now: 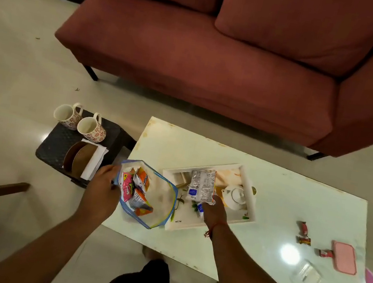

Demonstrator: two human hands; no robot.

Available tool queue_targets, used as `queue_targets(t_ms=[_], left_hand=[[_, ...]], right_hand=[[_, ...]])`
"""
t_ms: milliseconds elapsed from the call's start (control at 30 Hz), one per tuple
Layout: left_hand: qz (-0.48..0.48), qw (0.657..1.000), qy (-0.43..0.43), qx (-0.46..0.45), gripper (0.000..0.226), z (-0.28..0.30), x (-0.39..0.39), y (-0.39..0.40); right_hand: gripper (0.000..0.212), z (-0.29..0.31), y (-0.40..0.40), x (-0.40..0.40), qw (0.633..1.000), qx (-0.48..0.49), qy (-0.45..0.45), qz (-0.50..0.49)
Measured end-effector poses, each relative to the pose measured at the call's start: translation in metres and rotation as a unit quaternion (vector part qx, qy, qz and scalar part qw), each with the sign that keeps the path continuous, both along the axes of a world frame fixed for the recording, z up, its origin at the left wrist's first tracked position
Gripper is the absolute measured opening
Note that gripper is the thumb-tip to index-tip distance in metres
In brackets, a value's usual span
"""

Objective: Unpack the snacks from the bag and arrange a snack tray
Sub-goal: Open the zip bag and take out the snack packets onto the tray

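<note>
One packet (201, 186) out, pinched in right hand (214, 211) over tray (250, 217); left hand (101, 187) grips bag (157, 220) beside tray, several snacks (137, 192) left inside.

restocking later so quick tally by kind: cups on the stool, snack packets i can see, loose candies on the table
Cups on the stool: 2
Snack packets: 5 (4 visible in the bag, 1 held by the right hand over the tray)
Candies on the table: 3
Total: 10
</note>
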State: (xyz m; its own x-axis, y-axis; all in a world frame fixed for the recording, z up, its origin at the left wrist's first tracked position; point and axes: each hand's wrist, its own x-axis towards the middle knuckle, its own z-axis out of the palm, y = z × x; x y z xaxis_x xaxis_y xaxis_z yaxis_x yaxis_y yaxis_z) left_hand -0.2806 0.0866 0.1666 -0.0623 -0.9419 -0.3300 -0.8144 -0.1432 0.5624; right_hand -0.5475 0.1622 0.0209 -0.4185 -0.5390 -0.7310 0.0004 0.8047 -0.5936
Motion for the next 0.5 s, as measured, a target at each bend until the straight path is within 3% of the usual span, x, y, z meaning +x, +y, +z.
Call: queue_targets(t_ms=[100,200,300,400,500], left_hand=[[-0.003,1.000,0.017,-0.003,0.037,0.007,-0.022,0.009],[0.004,1.000,0.022,-0.007,0.042,0.010,-0.043,0.020],[0.011,0.999,0.045,-0.020,0.045,0.024,-0.073,0.037],[0.008,0.997,0.067,-0.024,0.047,0.045,-0.109,0.061],[-0.018,0.997,0.074,-0.033,0.046,0.057,-0.142,0.082]], right_hand=[[0.031,0.044,0.008,-0.009,0.992,-0.091,0.092,-0.014],[0.023,0.099,0.015,-0.013,0.958,-0.237,0.162,0.009],[0.023,0.142,0.025,-0.015,0.934,-0.325,0.108,0.101],[0.023,0.158,0.036,-0.024,0.905,-0.261,0.152,0.300],[0.035,0.160,0.046,-0.037,0.837,-0.141,0.214,0.483]])
